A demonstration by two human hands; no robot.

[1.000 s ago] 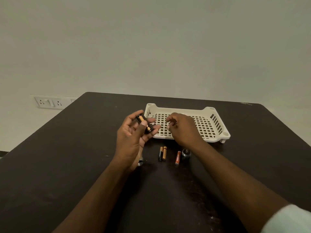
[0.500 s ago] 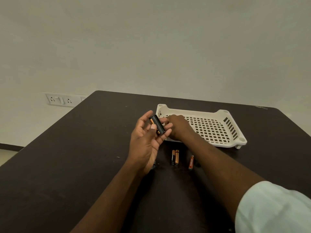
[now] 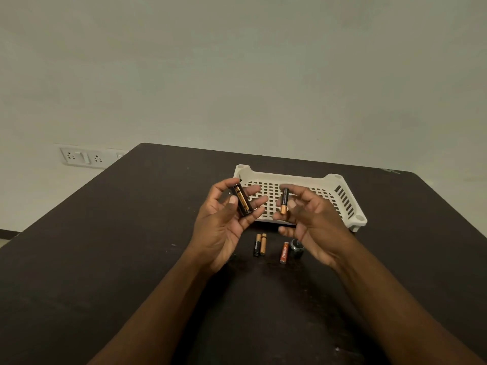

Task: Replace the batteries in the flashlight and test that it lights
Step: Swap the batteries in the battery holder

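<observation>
My left hand (image 3: 222, 227) holds a black battery holder (image 3: 241, 200) with a copper-and-black battery showing in it, raised above the dark table (image 3: 105, 259). My right hand (image 3: 313, 222) pinches a single copper-and-black battery (image 3: 284, 201) upright between thumb and fingers, apart from the holder. On the table below lie two batteries side by side (image 3: 260, 244), one orange-red battery (image 3: 284, 252), and a dark round flashlight part (image 3: 297, 248) next to it.
A white perforated plastic tray (image 3: 342, 198) stands just behind my hands. A wall socket panel (image 3: 81, 156) sits on the wall at the left, beyond the table's far left edge.
My right hand has pulled back from the holder to the right, now holding one battery. The left hand keeps the holder, turned more upright. The camera view shifted.
</observation>
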